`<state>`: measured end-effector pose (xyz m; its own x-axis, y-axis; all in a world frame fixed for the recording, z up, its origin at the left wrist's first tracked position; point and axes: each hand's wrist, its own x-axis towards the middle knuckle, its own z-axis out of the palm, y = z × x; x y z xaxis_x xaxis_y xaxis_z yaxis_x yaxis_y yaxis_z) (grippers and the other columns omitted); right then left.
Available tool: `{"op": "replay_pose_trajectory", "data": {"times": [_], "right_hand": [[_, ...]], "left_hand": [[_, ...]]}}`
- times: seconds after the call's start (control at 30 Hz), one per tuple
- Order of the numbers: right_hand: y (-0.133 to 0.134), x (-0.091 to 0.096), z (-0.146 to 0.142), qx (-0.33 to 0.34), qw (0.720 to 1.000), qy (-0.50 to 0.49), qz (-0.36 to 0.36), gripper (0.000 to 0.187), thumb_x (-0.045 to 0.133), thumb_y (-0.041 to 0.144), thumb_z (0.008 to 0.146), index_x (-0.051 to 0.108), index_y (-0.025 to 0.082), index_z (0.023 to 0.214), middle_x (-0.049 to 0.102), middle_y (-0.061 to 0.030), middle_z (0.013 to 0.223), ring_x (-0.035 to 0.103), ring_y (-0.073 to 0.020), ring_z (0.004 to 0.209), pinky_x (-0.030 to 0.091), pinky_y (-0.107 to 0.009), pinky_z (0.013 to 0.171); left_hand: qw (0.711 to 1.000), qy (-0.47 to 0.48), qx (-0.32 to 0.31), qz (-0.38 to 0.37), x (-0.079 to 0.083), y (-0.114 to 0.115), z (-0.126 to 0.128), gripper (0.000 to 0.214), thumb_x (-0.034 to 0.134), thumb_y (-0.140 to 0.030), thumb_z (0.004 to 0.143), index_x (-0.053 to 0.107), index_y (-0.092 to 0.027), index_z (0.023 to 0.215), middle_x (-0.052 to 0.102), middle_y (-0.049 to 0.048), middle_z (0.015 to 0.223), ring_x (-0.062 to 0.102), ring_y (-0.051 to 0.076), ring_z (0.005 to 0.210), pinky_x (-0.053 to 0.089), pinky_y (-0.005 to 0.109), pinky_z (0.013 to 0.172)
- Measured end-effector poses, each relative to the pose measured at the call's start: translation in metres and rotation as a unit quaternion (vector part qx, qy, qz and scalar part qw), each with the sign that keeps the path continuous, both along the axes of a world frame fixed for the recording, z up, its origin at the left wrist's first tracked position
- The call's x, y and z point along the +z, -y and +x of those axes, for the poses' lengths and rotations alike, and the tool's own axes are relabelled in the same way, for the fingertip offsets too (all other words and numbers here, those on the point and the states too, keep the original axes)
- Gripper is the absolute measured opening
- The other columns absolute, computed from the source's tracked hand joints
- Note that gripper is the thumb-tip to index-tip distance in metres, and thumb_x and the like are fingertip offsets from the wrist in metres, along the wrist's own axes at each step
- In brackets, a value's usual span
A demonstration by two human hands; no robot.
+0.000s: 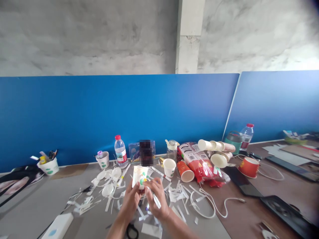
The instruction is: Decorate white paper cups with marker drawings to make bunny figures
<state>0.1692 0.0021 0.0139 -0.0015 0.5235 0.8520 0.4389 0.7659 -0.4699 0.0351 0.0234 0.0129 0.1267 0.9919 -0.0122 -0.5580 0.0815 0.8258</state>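
Observation:
My left hand (131, 198) is closed around a white paper cup (137, 174) with green and yellow marks on its side. In my right hand (159, 196) is a white marker pen (156, 199), its tip end up against the cup. The fingers of both hands meet near the bottom of the cup, so the exact spot where the pen touches is hidden. Cut paper strips (178, 192) lie scattered around both wrists. Below my hands, the black handle of a pair of scissors (132, 231) shows.
Behind my hands stand a water bottle (120, 153), a paper cup (169, 167) and a lidded jar (171, 151). On the right are a red bag (196, 164), stacked cups (216, 146), an orange cup (185, 171) and a white cable (211, 202). A blue partition (124, 109) closes the back.

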Motion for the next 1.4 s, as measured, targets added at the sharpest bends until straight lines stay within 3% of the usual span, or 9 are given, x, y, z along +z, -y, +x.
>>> {"op": "replay_pose_trajectory", "data": {"times": [0.23, 0.67, 0.97, 1.17, 1.4], "right_hand": [[0.0, 0.004, 0.005, -0.007, 0.999, -0.039, -0.015, 0.033, 0.046, 0.032, 0.107, 0.079, 0.03, 0.109, 0.081, -0.0018, 0.083, 0.072, -0.0232, 0.068, 0.055, -0.044, 0.081], [0.001, 0.007, 0.003, -0.01, 0.998, -0.067, 0.004, 0.03, 0.047, 0.036, 0.109, 0.077, 0.035, 0.113, 0.082, 0.0008, 0.087, 0.073, -0.0217, 0.068, 0.052, -0.042, 0.079], [-0.001, 0.005, 0.003, -0.017, 0.996, -0.082, -0.005, 0.038, 0.045, 0.045, 0.11, 0.079, 0.031, 0.101, 0.081, 0.0012, 0.083, 0.07, -0.0207, 0.067, 0.05, -0.04, 0.075], [-0.001, 0.007, 0.004, -0.029, 0.993, -0.11, -0.013, 0.045, 0.041, 0.049, 0.112, 0.081, 0.033, 0.1, 0.078, 0.0001, 0.08, 0.069, -0.0223, 0.069, 0.048, -0.039, 0.075], [0.001, 0.007, 0.002, -0.039, 0.995, -0.09, 0.012, 0.042, 0.04, 0.044, 0.113, 0.079, 0.031, 0.101, 0.078, 0.002, 0.079, 0.067, -0.0205, 0.067, 0.048, -0.038, 0.074]], "left_hand": [[1.0, 0.0, 0.006, 0.005, -0.006, -0.004, -0.002, 0.038, 0.097, -0.036, 0.072, 0.078, -0.021, 0.102, 0.083, 0.0064, 0.101, 0.076, 0.024, 0.09, 0.059, 0.033, 0.085], [0.999, 0.033, -0.009, 0.009, -0.014, -0.007, -0.004, 0.038, 0.095, -0.041, 0.076, 0.079, -0.018, 0.102, 0.083, 0.0066, 0.096, 0.076, 0.022, 0.084, 0.061, 0.034, 0.084], [0.996, 0.07, -0.037, -0.03, -0.015, -0.011, -0.009, 0.037, 0.092, -0.044, 0.078, 0.079, -0.015, 0.097, 0.083, 0.0061, 0.09, 0.076, 0.019, 0.077, 0.063, 0.033, 0.082], [0.988, 0.113, -0.074, -0.068, -0.013, -0.011, -0.012, 0.023, 0.085, -0.035, 0.086, 0.079, -0.019, 0.101, 0.085, 0.0067, 0.092, 0.077, 0.019, 0.075, 0.065, 0.032, 0.078], [0.984, 0.147, -0.062, -0.08, -0.008, -0.01, -0.013, 0.022, 0.085, -0.024, 0.084, 0.077, -0.012, 0.101, 0.085, 0.01, 0.09, 0.079, 0.021, 0.074, 0.066, 0.033, 0.078]]}}
